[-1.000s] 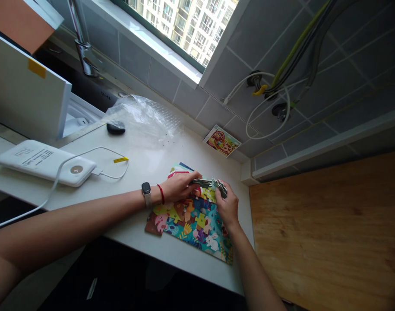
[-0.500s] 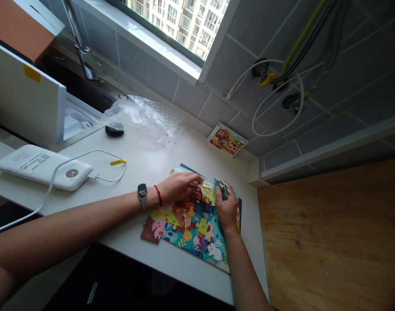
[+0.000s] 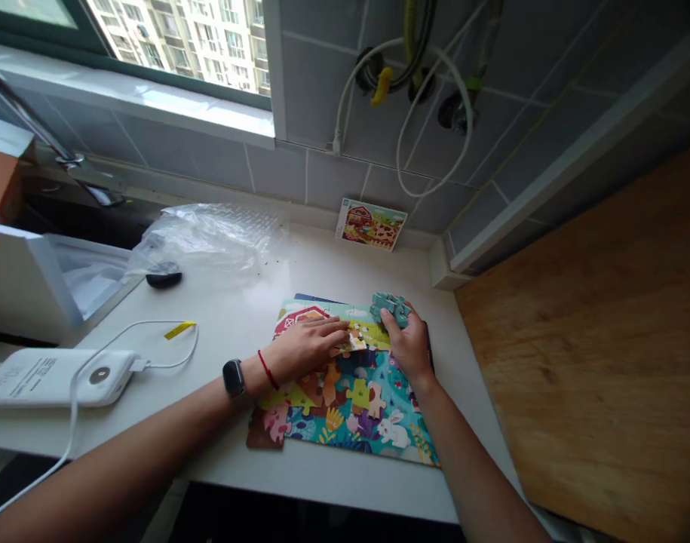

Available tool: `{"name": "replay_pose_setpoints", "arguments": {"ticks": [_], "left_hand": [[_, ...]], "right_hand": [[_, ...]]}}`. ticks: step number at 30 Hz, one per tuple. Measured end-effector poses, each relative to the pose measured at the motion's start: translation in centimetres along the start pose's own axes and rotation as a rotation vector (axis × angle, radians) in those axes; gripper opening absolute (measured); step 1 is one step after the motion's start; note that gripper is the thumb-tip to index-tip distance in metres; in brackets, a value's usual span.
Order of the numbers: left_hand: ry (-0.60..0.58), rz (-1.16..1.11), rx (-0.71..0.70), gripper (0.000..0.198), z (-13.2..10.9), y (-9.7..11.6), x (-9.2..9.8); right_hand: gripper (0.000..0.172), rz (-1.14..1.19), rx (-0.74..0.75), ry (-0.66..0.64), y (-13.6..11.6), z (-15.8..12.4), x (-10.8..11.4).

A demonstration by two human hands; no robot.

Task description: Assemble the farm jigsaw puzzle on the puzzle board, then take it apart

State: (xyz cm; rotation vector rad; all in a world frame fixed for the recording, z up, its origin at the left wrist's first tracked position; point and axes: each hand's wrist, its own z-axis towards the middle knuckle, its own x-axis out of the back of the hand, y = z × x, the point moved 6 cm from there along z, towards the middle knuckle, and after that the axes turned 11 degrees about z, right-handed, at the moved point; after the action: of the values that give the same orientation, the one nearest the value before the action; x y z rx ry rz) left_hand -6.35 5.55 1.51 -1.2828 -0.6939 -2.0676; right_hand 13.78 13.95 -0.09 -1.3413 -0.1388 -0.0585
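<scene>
Fingers of the right hand [image 3: 409, 343] were closed on a small clump of teal jigsaw pieces [image 3: 388, 308], held at the far edge of the puzzle [image 3: 350, 411]; exactly how many pieces made up the clump could not be told. Fingers of the left hand [image 3: 305, 348] were open and lay flat on the puzzle, beside a pale piece [image 3: 356, 343]. The puzzle lay toward the right end of the worktop [image 3: 225, 471], near the front edge and a little way off the tiled wall. Pressing down with flat fingers while the spare pieces stayed in the other hand looked the sound way to seat a piece without nudging its neighbours. Counted, there were two hands, one puzzle, one picture card [image 3: 372, 225] against the wall, one power bank [image 3: 53, 377] and one plastic bag [image 3: 209, 237]. Also on the worktop were one black oval object [image 3: 164, 275] and one yellow strip [image 3: 179, 329]. The left wrist carried one watch [image 3: 233, 377] and one red string [image 3: 268, 369].
</scene>
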Motion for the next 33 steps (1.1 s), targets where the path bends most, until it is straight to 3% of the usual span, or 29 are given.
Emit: {"name": "replay_pose_setpoints", "arguments": {"ticks": [6, 10, 13, 19, 24, 29, 33], "left_hand": [[0.012, 0.018, -0.028, 0.029, -0.3, 0.3, 0.4], [0.106, 0.052, 0.013, 0.042, -0.4, -0.5, 1.0], [0.172, 0.086, 0.062, 0.039, -0.4, -1.1, 1.3], [0.183, 0.062, 0.085, 0.029, -0.5, -1.4, 1.6], [0.254, -0.116, 0.283, 0.025, 0.4, -2.7, 3.5], [0.195, -0.256, 0.351, 0.020, 3.1, -3.3, 3.6], [0.127, -0.256, 0.324, 0.019, 3.9, -3.6, 2.5]], "right_hand": [[0.027, 0.012, 0.020, -0.021, -0.7, 0.0, -0.2], [0.030, 0.030, 0.027, -0.009, -0.5, 0.0, -0.2], [0.031, -0.007, 0.046, 0.000, -0.1, 0.0, -0.2], [0.038, -0.169, 0.022, 0.003, 0.6, 0.0, -0.4], [0.037, -0.196, 0.006, -0.035, 0.5, -0.1, -0.8], [0.045, -0.102, 0.054, 0.035, -0.2, -0.4, 0.0], [0.036, -0.072, 0.058, -0.153, -0.8, -0.8, -0.5]]}}
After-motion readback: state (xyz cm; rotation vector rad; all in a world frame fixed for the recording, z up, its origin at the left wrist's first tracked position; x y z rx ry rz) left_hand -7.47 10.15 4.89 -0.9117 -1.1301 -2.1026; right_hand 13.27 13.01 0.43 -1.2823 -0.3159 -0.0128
